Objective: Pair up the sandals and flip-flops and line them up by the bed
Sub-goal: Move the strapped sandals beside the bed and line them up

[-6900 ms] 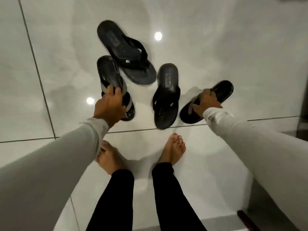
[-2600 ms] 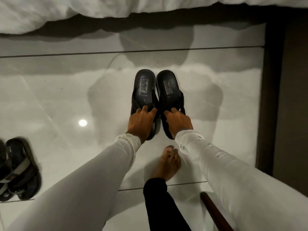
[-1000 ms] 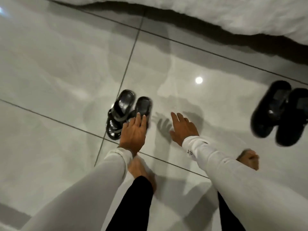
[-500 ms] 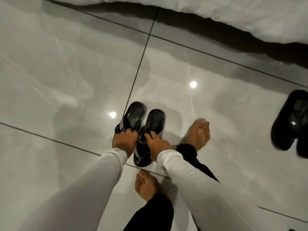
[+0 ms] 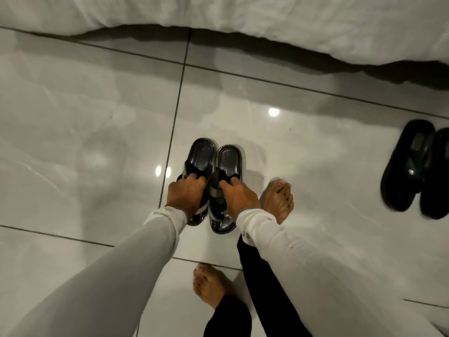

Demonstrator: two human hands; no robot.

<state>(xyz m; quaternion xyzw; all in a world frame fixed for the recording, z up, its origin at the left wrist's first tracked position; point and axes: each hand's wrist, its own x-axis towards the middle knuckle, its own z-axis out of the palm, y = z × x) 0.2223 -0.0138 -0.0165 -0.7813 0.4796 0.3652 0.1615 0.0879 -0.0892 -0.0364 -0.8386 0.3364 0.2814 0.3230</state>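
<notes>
Both hands are on the strapped sandal pair, one each. Left hand (image 5: 185, 195) has its fingers (image 5: 194, 177) curled over the strap of the left sandal (image 5: 200, 164); right hand (image 5: 239, 197) has its fingers (image 5: 232, 182) hooked into the strap of the right sandal (image 5: 229, 166). Both hold firmly; can't tell whether the soles touch the floor.

Judgement: mid-carry or set-down of pair two. To do it well:
- keep inner edges touching, toes level
- set both flat together
- match the facing and row line of the flip-flop pair (image 5: 418, 169), far right, already side by side
- leave a small gap between pairs

Bare right foot (image 5: 278, 200) sits just beside the right sandal; watch it.

Floor (image 5: 85, 142): glossy pale tile, dark grout lines, light glare. Probably slick, so sandals may slide if nudged. White bedding (image 5: 267, 18) overhangs along the far edge, dark gap beneath.
</notes>
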